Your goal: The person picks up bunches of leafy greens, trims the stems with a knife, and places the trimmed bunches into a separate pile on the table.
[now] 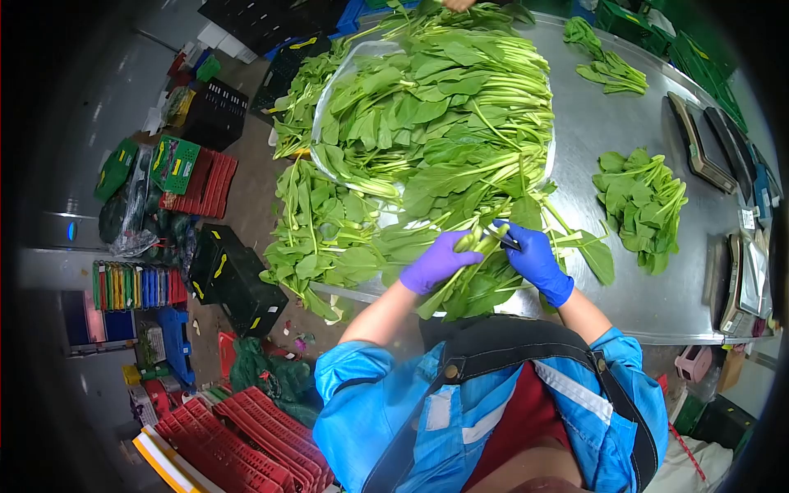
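Observation:
My left hand (434, 261), in a purple glove, is closed around the pale stems of some leafy greens (481, 289), whose leaves hang toward my apron. Close beside it, my right hand (536, 261), in a blue-violet glove, grips a small dark-handled knife (510, 241) near the stem ends. Most of the blade is hidden by fingers and stems. Just beyond both hands lies a large heap of the same greens (444, 107), its stems mostly pointing right. More loose greens (316, 230) spread along the left edge of the table.
On the metal table (579, 123), a separate bunch (641, 205) lies to the right, and a smaller one (612, 70) is farther back. Weighing scales (744, 279) line the right edge. Crates (234, 279) stand on the floor at left. Another person's hand (459, 4) shows at the top.

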`<state>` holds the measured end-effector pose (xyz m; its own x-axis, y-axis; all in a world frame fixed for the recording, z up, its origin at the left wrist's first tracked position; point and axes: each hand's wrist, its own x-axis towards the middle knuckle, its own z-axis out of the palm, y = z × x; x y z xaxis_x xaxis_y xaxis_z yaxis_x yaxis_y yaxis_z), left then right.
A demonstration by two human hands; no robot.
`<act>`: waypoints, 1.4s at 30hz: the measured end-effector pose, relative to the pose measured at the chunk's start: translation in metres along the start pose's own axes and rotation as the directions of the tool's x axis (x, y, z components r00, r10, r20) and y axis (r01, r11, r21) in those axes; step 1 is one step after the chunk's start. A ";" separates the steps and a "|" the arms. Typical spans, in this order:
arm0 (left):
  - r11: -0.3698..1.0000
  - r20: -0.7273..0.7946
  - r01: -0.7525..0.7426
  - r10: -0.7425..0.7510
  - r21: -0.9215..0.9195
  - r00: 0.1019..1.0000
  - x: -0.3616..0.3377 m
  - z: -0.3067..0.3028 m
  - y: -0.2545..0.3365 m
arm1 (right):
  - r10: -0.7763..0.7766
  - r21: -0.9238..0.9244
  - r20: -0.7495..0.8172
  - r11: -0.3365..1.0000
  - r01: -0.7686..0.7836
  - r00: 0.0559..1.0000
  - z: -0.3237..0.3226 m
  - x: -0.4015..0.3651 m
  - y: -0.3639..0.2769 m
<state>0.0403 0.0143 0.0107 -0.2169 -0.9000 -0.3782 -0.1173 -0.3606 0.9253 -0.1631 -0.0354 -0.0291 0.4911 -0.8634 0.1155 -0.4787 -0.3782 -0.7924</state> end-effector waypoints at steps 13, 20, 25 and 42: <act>0.999 -0.158 -0.043 0.043 0.006 0.987 0.015 -0.061 -0.030 | 0.240 0.390 0.271 0.858 -0.334 0.932 -0.013 -0.005 0.016; 0.416 -0.066 -0.168 0.492 0.894 0.868 0.073 -0.020 -0.117 | 0.260 0.324 0.284 0.880 -0.348 0.923 0.001 -0.008 0.033; 0.241 0.005 -0.167 0.556 0.956 0.831 0.065 -0.002 -0.130 | 0.311 0.346 0.250 0.856 -0.385 0.917 -0.003 -0.018 0.043; 0.867 0.064 -0.369 0.370 0.336 0.927 0.002 0.003 -0.004 | 0.188 0.484 0.256 0.824 -0.294 0.948 -0.019 0.003 -0.007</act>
<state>0.0378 0.0145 0.0056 -0.3062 -0.9519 -0.0099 -0.3472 0.1020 0.9322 -0.1726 -0.0415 -0.0117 0.5619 -0.8045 -0.1926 -0.1866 0.1036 -0.9770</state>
